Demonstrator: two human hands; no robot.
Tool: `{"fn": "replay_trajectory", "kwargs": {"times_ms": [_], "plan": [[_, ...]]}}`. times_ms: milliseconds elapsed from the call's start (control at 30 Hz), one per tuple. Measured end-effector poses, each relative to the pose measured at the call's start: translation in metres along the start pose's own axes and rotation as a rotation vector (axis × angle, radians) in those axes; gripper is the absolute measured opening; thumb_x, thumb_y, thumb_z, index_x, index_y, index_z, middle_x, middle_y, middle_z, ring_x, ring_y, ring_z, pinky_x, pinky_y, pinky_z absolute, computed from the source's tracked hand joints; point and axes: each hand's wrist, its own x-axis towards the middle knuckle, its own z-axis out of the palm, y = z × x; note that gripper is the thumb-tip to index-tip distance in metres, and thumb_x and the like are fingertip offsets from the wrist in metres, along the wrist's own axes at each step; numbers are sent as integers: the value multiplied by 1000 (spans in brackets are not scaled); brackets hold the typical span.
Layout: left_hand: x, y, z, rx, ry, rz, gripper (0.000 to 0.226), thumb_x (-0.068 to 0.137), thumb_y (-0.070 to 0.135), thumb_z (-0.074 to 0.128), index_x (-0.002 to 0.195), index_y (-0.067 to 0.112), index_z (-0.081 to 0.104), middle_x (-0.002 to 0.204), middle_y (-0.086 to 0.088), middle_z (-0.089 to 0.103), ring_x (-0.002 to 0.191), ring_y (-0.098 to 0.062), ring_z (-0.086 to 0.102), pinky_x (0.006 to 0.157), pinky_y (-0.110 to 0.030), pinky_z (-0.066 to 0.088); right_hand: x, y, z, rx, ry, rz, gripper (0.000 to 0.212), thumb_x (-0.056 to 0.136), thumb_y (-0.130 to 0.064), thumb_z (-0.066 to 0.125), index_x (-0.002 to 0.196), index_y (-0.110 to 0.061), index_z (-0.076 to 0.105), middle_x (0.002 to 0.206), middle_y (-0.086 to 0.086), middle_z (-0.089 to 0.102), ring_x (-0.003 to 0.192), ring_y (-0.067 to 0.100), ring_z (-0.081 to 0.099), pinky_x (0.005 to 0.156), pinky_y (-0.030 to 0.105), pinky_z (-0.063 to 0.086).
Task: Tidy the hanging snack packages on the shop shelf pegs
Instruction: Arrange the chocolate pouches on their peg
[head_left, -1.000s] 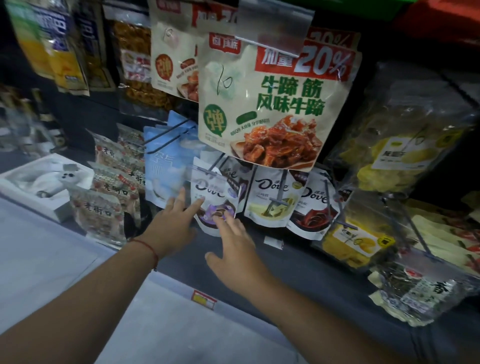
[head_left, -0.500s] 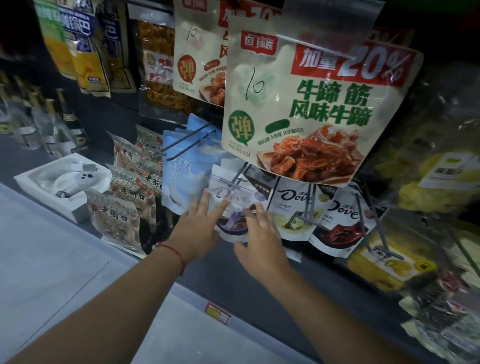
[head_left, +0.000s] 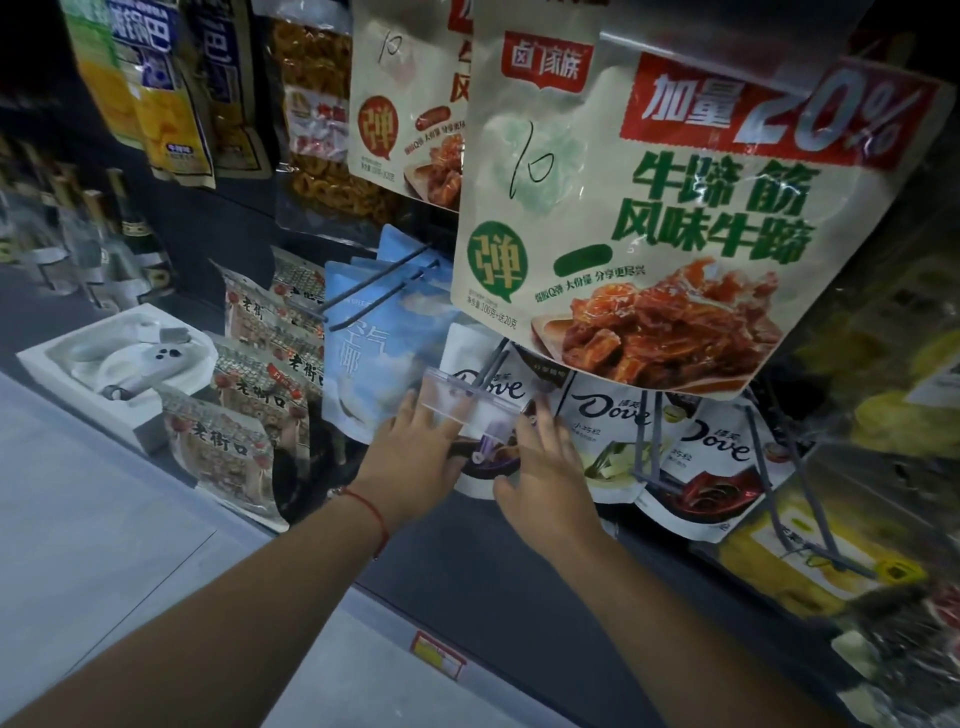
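Note:
A white Dove pack with a purple picture (head_left: 464, 358) hangs on a grey peg (head_left: 492, 364), leftmost of three Dove packs in the head view. My left hand (head_left: 410, 462) lies with straight fingers on that pack's left edge. My right hand (head_left: 545, 467) lies with straight fingers on its right side, thumb near the bottom edge. A clear price-tag holder (head_left: 452, 402) at the peg's tip sits just above my fingers. A green Dove pack (head_left: 608, 421) and a red Dove pack (head_left: 717, 467) hang to the right.
A big beef-tendon snack pack (head_left: 649, 218) hangs right above and overlaps the Dove row. Light blue packs (head_left: 374, 343) and patterned packs (head_left: 249, 400) hang to the left. Yellow packs (head_left: 779, 561) hang at the right. A white tray (head_left: 47, 358) and bottles (head_left: 104, 234) stand far left.
Both hands have moved forward from below the shelf onto the purple Dove pack, one on each side. The camera has come closer to the shelf.

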Motion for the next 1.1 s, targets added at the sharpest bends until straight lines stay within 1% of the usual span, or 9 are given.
{"fn": "replay_trajectory", "kwargs": {"times_ms": [200, 300, 400, 467, 633, 767, 867, 933, 1100], "plan": [[16, 2, 12, -318, 109, 13, 73, 87, 56, 58, 148, 36, 24, 161, -15, 0, 121, -31, 52, 98, -37, 42, 22, 13, 10, 444, 242, 70, 61, 87, -22, 63, 141, -34, 37, 146, -6, 32, 126, 12, 44, 90, 27, 46], [25, -3, 23, -418, 178, 36, 87, 83, 52, 66, 151, 39, 15, 162, -10, -10, 134, -28, 41, 100, -35, 44, 40, 14, 22, 758, 352, 178, 60, 76, -22, 72, 129, -35, 48, 126, 4, 51, 109, 16, 58, 87, 36, 54], [33, -11, 35, -577, 210, 60, 110, 76, 46, 76, 152, 41, -3, 163, 4, -3, 147, -5, 9, 112, -26, 31, 51, 14, 31, 863, 393, 327, 56, 69, -19, 83, 113, -27, 48, 107, 2, 61, 95, 15, 63, 83, 19, 53], [38, -20, 43, -841, 106, -29, 127, 71, 37, 83, 150, 39, -16, 159, 17, 18, 137, 4, 30, 108, -18, 31, 57, 19, 34, 906, 409, 344, 58, 66, -17, 87, 110, -27, 51, 104, -9, 62, 96, 8, 62, 84, 17, 50], [44, -28, 49, -1145, -73, -108, 90, 68, 19, 89, 141, 3, 38, 123, 8, 62, 103, 10, 59, 87, -8, 45, 57, 29, 33, 1043, 193, 303, 31, 77, -14, 82, 105, -18, 70, 99, -8, 73, 94, 3, 69, 80, 15, 53], [44, -23, 41, -1234, -65, -51, 65, 73, 6, 83, 128, -4, 50, 107, 6, 69, 97, 5, 64, 80, -10, 46, 46, 25, 39, 1105, 123, 244, 17, 83, -6, 74, 100, -6, 70, 98, 16, 73, 94, 25, 71, 81, 32, 56], [48, -25, 34, -1266, -57, -64, 67, 67, 27, 87, 117, -5, 57, 101, 0, 71, 95, -3, 66, 82, -19, 51, 37, 20, 44, 1129, 100, 184, 21, 85, -9, 72, 106, -9, 67, 105, 17, 71, 101, 30, 69, 91, 40, 55], [48, -26, 30, -1292, -60, -79, 88, 59, 47, 88, 122, -4, 55, 112, -7, 69, 106, -15, 66, 92, -33, 53, 35, 18, 45, 1142, 123, 194, 19, 88, -11, 71, 106, -19, 69, 105, 10, 72, 101, 23, 69, 90, 33, 55], [46, -21, 26, -1221, -123, -97, 83, 72, 36, 84, 135, -2, 46, 121, 2, 63, 113, -14, 60, 92, -17, 48, 38, 13, 54, 1166, 180, 256, 35, 85, -3, 69, 101, -34, 66, 106, 6, 71, 100, 18, 68, 84, 26, 54]]}}
